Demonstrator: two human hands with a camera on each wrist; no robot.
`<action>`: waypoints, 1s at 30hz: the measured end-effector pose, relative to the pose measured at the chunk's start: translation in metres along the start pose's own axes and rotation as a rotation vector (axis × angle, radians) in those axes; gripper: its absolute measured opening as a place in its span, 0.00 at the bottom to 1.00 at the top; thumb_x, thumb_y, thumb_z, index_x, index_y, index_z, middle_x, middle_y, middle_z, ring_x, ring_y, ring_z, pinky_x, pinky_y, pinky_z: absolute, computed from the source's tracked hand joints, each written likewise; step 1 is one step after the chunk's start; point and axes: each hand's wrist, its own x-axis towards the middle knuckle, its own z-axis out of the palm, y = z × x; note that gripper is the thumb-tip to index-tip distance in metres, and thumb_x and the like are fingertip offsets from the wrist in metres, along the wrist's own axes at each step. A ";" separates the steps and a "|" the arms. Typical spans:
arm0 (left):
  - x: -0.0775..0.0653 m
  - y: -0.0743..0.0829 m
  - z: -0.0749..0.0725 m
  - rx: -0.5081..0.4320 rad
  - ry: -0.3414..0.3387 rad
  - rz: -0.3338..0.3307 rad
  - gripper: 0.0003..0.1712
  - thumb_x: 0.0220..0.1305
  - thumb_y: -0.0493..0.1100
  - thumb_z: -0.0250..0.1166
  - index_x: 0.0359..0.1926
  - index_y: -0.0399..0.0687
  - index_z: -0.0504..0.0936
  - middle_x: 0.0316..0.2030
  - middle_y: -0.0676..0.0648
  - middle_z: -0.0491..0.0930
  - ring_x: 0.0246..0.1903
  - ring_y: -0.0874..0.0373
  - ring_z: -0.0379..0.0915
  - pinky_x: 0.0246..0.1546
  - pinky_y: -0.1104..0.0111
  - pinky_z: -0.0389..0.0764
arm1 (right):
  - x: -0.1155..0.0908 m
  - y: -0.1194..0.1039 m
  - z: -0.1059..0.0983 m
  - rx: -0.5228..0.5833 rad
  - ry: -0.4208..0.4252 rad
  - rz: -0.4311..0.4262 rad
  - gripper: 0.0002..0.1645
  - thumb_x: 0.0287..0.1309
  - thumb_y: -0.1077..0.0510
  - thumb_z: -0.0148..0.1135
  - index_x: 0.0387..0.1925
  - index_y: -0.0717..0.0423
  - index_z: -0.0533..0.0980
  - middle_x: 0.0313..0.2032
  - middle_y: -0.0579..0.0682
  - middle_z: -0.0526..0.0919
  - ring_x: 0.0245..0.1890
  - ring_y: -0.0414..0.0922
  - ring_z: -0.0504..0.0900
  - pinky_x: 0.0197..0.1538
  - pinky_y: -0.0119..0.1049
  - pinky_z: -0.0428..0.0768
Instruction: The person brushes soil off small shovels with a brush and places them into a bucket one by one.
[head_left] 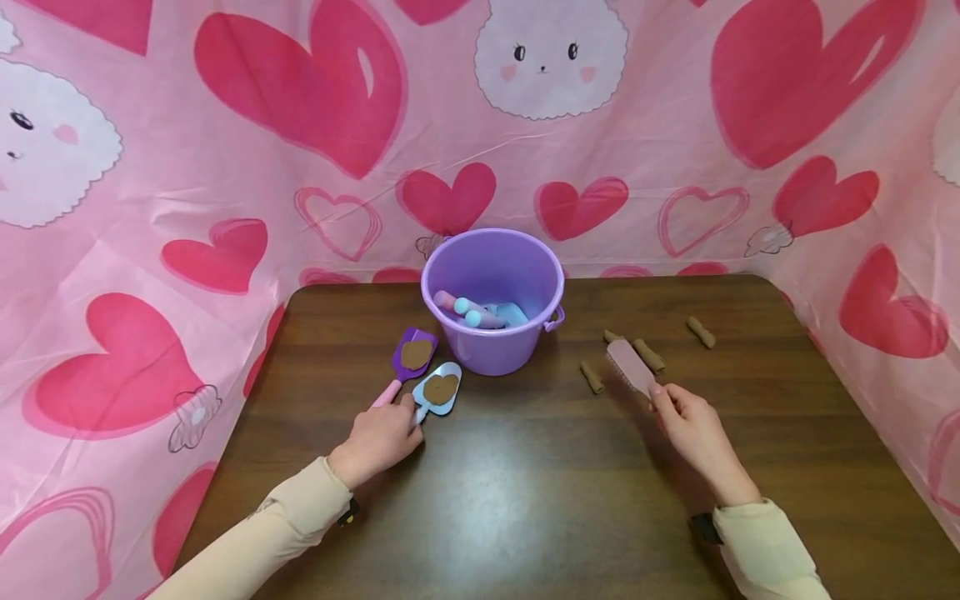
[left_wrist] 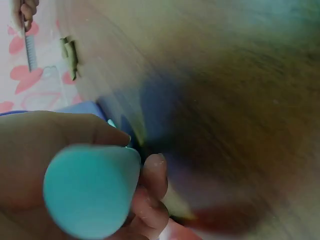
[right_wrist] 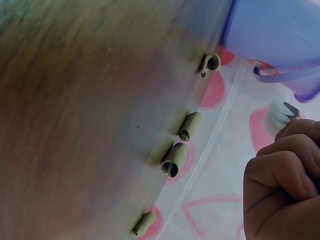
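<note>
My left hand (head_left: 381, 439) grips the handle of a light blue toy shovel (head_left: 452, 372) whose blade carries a flat brown lump (head_left: 439, 389). Close up, the turquoise handle end (left_wrist: 87, 192) lies between thumb and curled fingers. Just beyond it is a purple toy shovel (head_left: 401, 364) with a pink handle and another brown lump (head_left: 416, 355). On the other side, my right hand (head_left: 693, 431) holds a pink hairbrush (head_left: 630, 364) by its handle, bristles facing left. Under and around the brush head lie several brown rolled pieces (head_left: 591, 377), some hollow-ended (right_wrist: 173, 160).
A purple bucket (head_left: 495, 354) stands at the table's back middle, with pink and turquoise handles (head_left: 480, 317) and a light blue blade inside. Its carrying handle hangs at the right. A pink heart-printed cloth (head_left: 480, 167) walls the brown wooden table (head_left: 525, 500) on back and sides.
</note>
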 end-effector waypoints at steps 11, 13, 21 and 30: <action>-0.007 0.014 -0.010 0.012 0.099 0.065 0.12 0.57 0.44 0.61 0.28 0.44 0.67 0.09 0.56 0.61 0.10 0.62 0.58 0.09 0.64 0.61 | -0.001 0.000 0.000 0.009 -0.017 0.019 0.27 0.68 0.40 0.42 0.30 0.58 0.73 0.15 0.47 0.69 0.14 0.39 0.64 0.19 0.33 0.63; -0.008 0.019 -0.013 -0.003 0.101 0.085 0.12 0.55 0.44 0.62 0.28 0.45 0.67 0.10 0.57 0.61 0.10 0.63 0.57 0.09 0.65 0.60 | -0.001 -0.001 0.000 0.009 -0.020 0.020 0.27 0.68 0.40 0.42 0.30 0.58 0.73 0.15 0.47 0.69 0.14 0.39 0.64 0.19 0.33 0.63; -0.003 0.039 -0.022 -0.152 0.004 0.106 0.10 0.54 0.45 0.61 0.32 0.49 0.69 0.15 0.55 0.65 0.14 0.62 0.62 0.14 0.69 0.64 | 0.000 -0.002 0.000 0.018 -0.027 0.007 0.27 0.68 0.41 0.43 0.29 0.58 0.73 0.15 0.47 0.69 0.14 0.39 0.64 0.19 0.33 0.63; 0.010 0.058 -0.023 -0.274 -0.078 0.240 0.07 0.53 0.41 0.60 0.34 0.47 0.73 0.19 0.55 0.68 0.18 0.62 0.64 0.19 0.71 0.68 | 0.001 -0.006 0.004 0.002 -0.042 -0.003 0.26 0.68 0.40 0.42 0.29 0.56 0.73 0.15 0.46 0.68 0.14 0.40 0.64 0.20 0.34 0.63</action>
